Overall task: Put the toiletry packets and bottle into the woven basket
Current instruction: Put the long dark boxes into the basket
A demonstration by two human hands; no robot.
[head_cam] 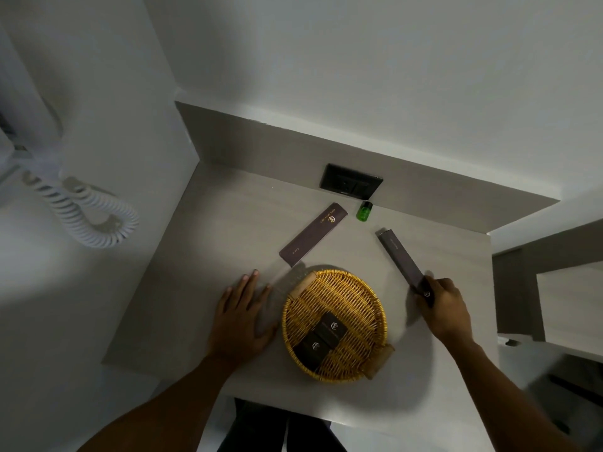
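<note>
A round woven basket (354, 298) sits on the grey counter, with two small dark packets (321, 337) lying inside it. My right hand (445, 306) is closed around the near end of a long dark packet (399, 256), just right of the basket. Flat on the counter to the basket's left rests my left hand (241, 318), fingers spread and holding nothing. Another long dark packet (313, 234) lies on the counter behind the basket. A small green bottle (364, 211) stands near the back wall.
A black wall socket (350, 181) is set in the backsplash behind the bottle. A white coiled cord (85, 210) hangs at the left wall. The counter (208, 256) ends at a wall on the left and at a step on the right.
</note>
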